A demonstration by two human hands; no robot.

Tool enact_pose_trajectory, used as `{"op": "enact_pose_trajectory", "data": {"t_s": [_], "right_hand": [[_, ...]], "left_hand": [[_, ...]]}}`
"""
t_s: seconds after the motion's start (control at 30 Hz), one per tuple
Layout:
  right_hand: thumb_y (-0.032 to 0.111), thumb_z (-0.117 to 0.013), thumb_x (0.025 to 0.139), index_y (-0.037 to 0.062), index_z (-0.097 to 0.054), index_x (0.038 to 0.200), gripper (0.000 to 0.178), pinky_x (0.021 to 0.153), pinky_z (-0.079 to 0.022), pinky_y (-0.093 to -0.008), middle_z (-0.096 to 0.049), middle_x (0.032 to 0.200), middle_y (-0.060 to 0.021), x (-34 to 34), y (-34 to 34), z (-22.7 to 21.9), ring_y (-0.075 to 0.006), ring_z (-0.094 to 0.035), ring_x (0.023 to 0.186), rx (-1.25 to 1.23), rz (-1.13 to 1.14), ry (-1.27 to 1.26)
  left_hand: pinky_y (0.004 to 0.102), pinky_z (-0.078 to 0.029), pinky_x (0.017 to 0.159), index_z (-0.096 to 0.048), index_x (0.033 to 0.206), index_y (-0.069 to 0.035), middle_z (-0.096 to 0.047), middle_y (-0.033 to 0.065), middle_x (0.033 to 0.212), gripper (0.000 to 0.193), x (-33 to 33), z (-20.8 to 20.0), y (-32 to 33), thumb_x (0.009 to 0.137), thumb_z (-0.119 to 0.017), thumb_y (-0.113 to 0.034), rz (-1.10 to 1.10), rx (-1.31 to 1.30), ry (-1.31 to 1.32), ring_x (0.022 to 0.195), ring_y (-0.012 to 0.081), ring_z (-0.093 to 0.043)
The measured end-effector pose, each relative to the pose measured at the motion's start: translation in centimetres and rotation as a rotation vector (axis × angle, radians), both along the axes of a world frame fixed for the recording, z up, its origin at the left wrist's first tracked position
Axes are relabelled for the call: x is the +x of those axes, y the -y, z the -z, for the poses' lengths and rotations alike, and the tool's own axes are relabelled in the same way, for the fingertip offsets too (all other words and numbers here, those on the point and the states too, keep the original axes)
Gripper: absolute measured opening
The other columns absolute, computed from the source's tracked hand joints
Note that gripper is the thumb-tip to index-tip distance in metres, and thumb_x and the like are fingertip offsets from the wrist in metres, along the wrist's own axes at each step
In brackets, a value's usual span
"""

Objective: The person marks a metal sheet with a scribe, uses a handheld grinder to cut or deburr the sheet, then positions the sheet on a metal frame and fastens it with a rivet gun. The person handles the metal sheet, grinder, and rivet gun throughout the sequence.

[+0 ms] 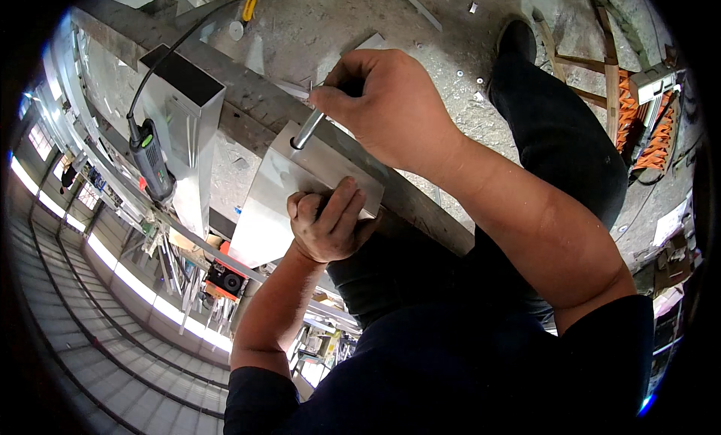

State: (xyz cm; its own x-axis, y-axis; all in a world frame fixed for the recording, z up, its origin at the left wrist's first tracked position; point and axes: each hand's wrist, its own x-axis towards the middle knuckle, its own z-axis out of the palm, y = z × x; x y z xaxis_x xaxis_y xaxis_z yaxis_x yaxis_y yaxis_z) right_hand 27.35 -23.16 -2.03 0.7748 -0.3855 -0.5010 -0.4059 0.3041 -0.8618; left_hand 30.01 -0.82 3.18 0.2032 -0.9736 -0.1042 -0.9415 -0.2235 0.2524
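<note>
A bent sheet-metal piece [272, 192] with a bright, shiny surface rests at the steel beam [248, 108] in front of me. My left hand [327, 221] is closed over its near edge, fingers curled on the folded face. A slim metal rod [309, 130] stands tilted, its lower end in a round hole near the piece's far corner. At the rod's upper end, my right hand [394, 108] pinches it between thumb and fingers. Part of the rod's top is hidden behind the fingers.
Left of the sheet-metal piece is a shiny rectangular metal box section [197, 127] with a dark opening. A corded grey power tool [152, 161] lies against it. Metal scraps [420, 7] litter the floor. A red-and-black device [225, 279] is at lower left, orange zigzag material [652, 146] at far right.
</note>
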Motion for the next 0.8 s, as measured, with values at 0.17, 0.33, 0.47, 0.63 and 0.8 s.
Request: {"op": "enact_pose_trajectory", "data": {"t_s": [0.17, 0.33, 0.47, 0.63, 0.8], "right_hand": [[0.025, -0.072, 0.078, -0.0028, -0.07, 0.084, 0.029, 0.068, -0.054, -0.0392, -0.068, 0.076, -0.0206, 0.1, 0.3, -0.4, -0.0357, -0.068, 0.071, 0.106, -0.007, -0.019], [0.034, -0.077, 0.077, -0.0039, -0.068, 0.094, 0.043, 0.07, -0.053, -0.0342, -0.068, 0.081, -0.0154, -0.4, -1.4, 0.2, -0.0251, -0.066, 0.074, 0.072, -0.186, -0.058], [0.035, -0.078, 0.076, -0.0017, -0.07, 0.101, 0.044, 0.075, -0.054, -0.0324, -0.072, 0.089, -0.0137, -0.3, -2.3, -0.1, -0.0215, -0.069, 0.081, 0.147, -0.467, -0.084], [0.029, -0.078, 0.076, -0.0001, -0.072, 0.099, 0.038, 0.075, -0.054, -0.032, -0.073, 0.091, -0.0127, 0.0, -2.7, -0.2, -0.0213, -0.07, 0.08, 0.133, -0.506, -0.014], [0.034, -0.075, 0.072, -0.0004, -0.072, 0.09, 0.039, 0.073, -0.054, -0.035, -0.072, 0.086, -0.0143, 0.4, -2.8, -0.2, -0.0272, -0.07, 0.079, 0.168, -0.496, -0.025]], "left_hand": [[0.0343, -0.035, 0.076, -0.071, 0.097, -0.013, -0.066, -0.0016, 0.117, 0.047, -0.1, 0.0, 0.0, 0.058, -0.083, -0.037, -0.008, -0.008, 0.005, 0.088, 0.0196, -0.045], [0.035, -0.036, 0.076, -0.072, 0.097, -0.014, -0.067, -0.0025, 0.114, 0.045, -0.1, -0.1, 0.0, 0.06, -0.082, -0.038, -0.013, 0.008, 0.026, 0.088, 0.02, -0.044], [0.0353, -0.035, 0.078, -0.072, 0.095, -0.015, -0.066, -0.0045, 0.109, 0.041, 0.1, -0.1, 0.2, 0.063, -0.08, -0.039, -0.008, -0.016, 0.028, 0.091, 0.0204, -0.044], [0.0359, -0.036, 0.079, -0.071, 0.096, -0.016, -0.065, -0.005, 0.11, 0.042, 0.1, -0.2, -0.1, 0.063, -0.077, -0.041, -0.002, -0.032, 0.041, 0.094, 0.0207, -0.043], [0.0345, -0.038, 0.076, -0.071, 0.098, -0.016, -0.065, -0.0046, 0.113, 0.044, 0.1, -0.3, 0.1, 0.06, -0.077, -0.039, -0.01, -0.04, 0.034, 0.09, 0.0193, -0.046]]}}
